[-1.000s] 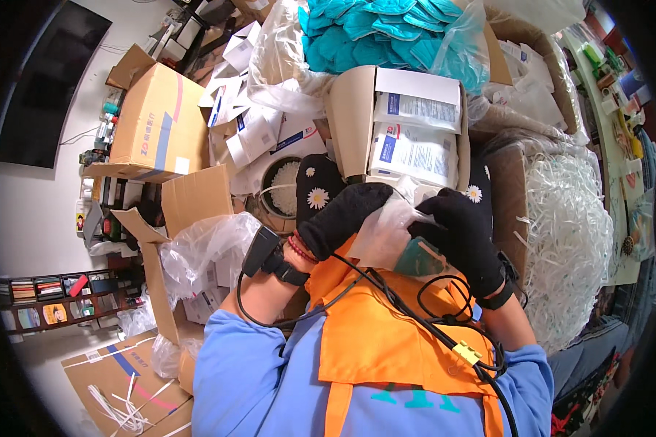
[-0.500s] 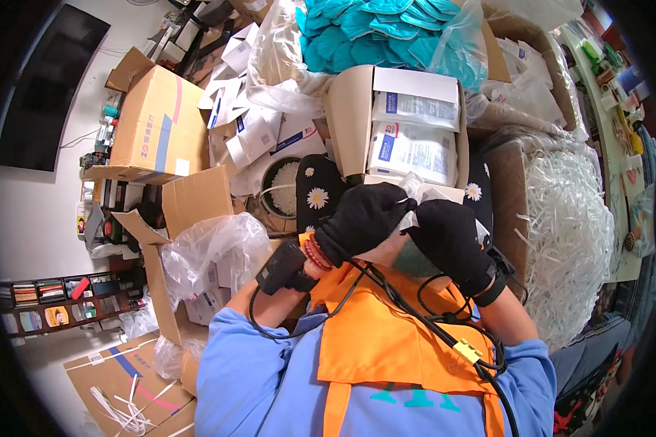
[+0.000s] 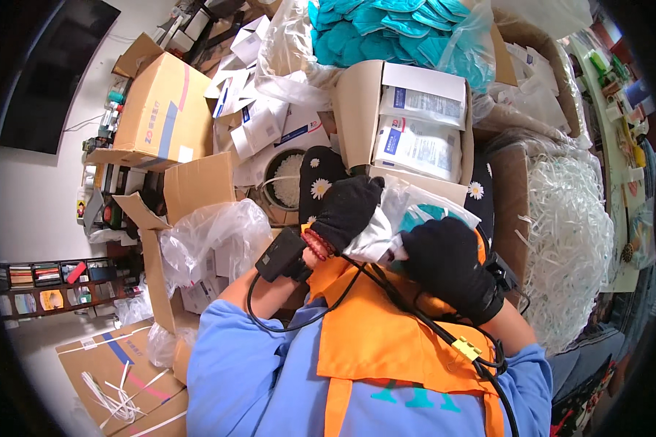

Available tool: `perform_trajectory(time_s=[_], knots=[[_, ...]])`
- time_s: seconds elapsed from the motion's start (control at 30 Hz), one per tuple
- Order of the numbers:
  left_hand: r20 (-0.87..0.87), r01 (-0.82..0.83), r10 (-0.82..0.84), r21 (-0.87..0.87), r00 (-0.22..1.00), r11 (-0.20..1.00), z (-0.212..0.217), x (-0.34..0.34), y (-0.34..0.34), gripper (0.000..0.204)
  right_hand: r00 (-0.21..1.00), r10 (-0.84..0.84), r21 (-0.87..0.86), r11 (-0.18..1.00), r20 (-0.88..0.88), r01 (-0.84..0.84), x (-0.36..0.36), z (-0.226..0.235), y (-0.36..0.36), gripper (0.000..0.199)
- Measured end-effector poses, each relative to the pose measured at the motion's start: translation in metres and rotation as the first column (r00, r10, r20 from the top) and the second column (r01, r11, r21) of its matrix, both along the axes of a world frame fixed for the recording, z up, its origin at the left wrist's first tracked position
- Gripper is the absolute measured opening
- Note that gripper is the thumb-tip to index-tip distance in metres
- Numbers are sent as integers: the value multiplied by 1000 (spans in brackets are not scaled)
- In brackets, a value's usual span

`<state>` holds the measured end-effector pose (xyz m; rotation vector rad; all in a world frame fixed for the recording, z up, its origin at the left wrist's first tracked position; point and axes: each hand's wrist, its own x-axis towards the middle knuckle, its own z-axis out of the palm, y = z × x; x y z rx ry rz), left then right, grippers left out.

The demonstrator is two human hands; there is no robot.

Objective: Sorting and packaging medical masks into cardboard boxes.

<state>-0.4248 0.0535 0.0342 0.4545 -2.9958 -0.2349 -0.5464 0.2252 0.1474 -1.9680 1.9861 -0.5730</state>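
A clear plastic bag [image 3: 377,234] with a teal piece inside it is held in front of my chest. My left hand [image 3: 348,211], in a black glove, is closed on the bag's left side. Lower down on the bag's right, my right hand [image 3: 446,262] is closed on its edge, also gloved in black; its fingertips are partly hidden. Just beyond the hands, an open white box [image 3: 357,124] rests across my lap. White printed packets [image 3: 419,148] lie inside it, in two rows.
Folded teal masks [image 3: 393,33] are heaped at the far side in a plastic-lined carton. Shredded white paper [image 3: 568,240] fills a carton on the right. To the left stand an open cardboard box [image 3: 160,116], flattened white boxes [image 3: 262,124] and a bucket of white pellets [image 3: 288,182].
The bag, bunched small between my hands before, is now spread wider with teal showing in it. My hands have moved apart, the right one lower. The view has shifted slightly.
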Motion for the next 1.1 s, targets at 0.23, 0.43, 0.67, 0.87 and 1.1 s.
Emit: perform_trajectory(time_s=[0.23, 0.43, 0.67, 0.87, 1.1], knots=[[-357, 211, 35, 624, 933, 752, 42, -19, -11, 27, 866, -334, -60, 922, 372, 381, -26, -46, -4, 31], [-309, 258, -47, 689, 950, 677, 60, -24, -2, 19, 849, -264, 43, 960, 458, 275, -41, -50, -7, 26], [-383, 348, -179, 433, 906, 832, 17, -19, -9, 15, 703, -311, 125, 944, 639, 304, -44, -53, -3, 23], [-345, 188, 278, 864, 896, 468, 40, -29, 4, 21, 555, -450, 281, 888, 700, 365, -50, -62, 1, 32], [-425, 335, 39, 764, 904, 552, 28, -19, -11, 16, 429, -469, 298, 863, 772, 408, -54, -66, 5, 32]])
